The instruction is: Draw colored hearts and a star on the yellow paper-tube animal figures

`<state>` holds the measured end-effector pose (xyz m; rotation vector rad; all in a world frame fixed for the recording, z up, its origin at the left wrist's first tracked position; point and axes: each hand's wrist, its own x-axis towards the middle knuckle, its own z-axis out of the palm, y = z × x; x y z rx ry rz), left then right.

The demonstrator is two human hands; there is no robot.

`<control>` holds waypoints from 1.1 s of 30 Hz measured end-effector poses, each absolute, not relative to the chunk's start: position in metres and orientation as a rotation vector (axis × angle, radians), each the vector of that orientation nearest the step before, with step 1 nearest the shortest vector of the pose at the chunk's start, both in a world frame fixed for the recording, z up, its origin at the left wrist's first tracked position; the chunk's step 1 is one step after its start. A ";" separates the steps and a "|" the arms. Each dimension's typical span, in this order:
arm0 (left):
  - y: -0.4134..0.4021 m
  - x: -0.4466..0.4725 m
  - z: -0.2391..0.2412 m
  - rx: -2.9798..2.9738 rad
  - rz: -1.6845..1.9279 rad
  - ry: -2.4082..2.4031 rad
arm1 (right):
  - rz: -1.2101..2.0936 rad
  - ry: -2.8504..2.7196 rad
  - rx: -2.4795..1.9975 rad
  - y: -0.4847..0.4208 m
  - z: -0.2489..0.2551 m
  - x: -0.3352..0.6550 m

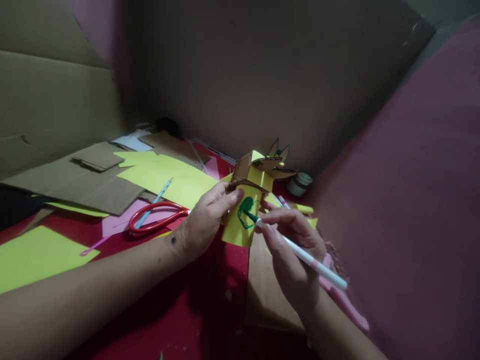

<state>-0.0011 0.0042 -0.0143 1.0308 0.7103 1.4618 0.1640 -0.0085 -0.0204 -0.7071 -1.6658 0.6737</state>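
The left hand point(204, 217) grasps a rounded yellow tube point(235, 222), its far side hidden. The right hand point(288, 271) pinches a slim marker point(313, 263).

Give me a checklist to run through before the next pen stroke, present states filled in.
1. Yellow tube steadied: ok, the left hand holds it near its upper end.
2. Marker gripped: ok, in the right hand.
3. Marker uncapped: ok, its green tip shows.
4. Green drawing filled in: not ok, yellow shows inside its lower outline.
5. Ink dry enough to touch: cannot tell.
6. Red scissor handles away from the marker: ok, they lie on the far side of the left hand.
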 end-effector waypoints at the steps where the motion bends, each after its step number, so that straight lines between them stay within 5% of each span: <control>1: 0.004 -0.001 -0.015 1.038 1.471 0.709 | 0.666 -1.667 -0.721 -0.009 -0.020 0.164; 33: 0.006 0.000 -0.017 0.994 1.465 0.630 | 0.556 -1.753 -0.699 -0.008 -0.017 0.163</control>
